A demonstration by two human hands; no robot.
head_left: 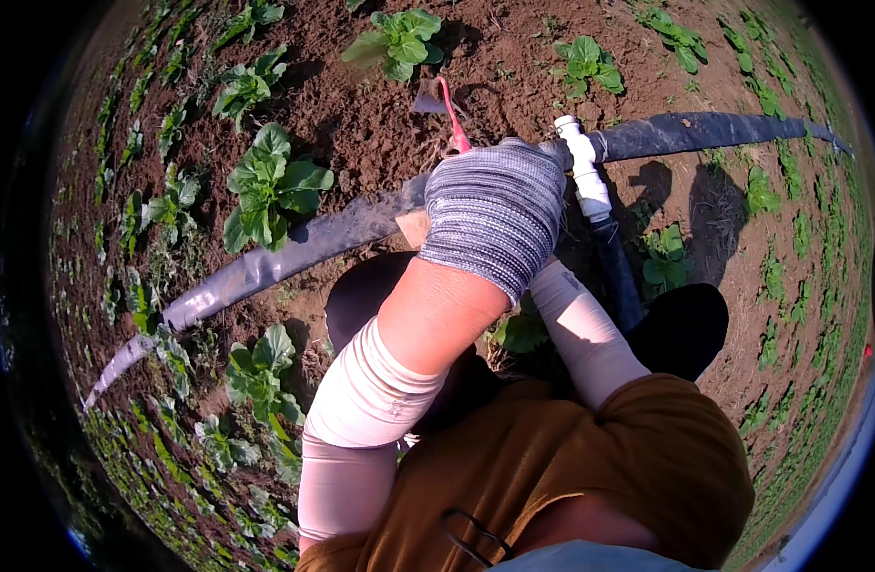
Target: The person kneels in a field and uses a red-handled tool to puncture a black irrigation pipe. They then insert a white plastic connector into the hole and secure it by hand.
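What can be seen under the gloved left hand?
Black hose shows on either side of the left hand, a red rod beyond it and a tan block beside it. Covered: the right hand and the left fingertips.

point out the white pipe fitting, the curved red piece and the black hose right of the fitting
White pipe fitting (586,172): head view, middle of its body.
Curved red piece (454,116): head view, middle of its visible length.
Black hose (690,135): head view, its stretch right of the fitting.
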